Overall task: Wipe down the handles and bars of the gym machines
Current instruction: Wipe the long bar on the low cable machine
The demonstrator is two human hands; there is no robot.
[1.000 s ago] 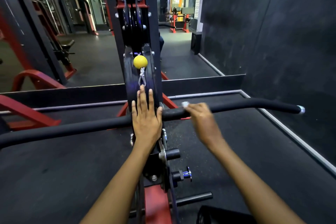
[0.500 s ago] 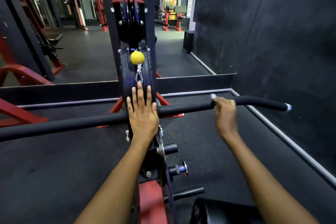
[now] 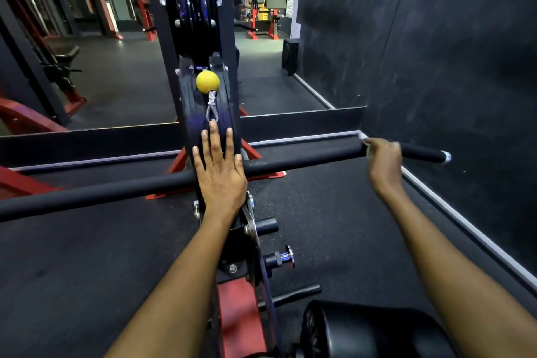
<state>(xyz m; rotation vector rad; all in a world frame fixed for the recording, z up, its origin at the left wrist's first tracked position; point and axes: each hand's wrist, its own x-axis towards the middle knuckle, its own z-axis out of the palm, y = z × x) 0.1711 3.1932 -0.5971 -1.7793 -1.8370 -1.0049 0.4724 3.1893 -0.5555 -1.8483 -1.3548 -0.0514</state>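
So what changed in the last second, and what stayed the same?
The right hand slid outward along the bar toward its right end, keeping its grip and the bit of white cloth on it. The left hand stayed flat on the bar's middle, below the yellow ball.

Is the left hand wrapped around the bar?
No, the left hand lies flat with straight fingers across the middle of the bar.

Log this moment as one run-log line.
stage: wiping bar | left hand: flat on bar centre | right hand: gripping near right end, small white wipe | end cap uncovered
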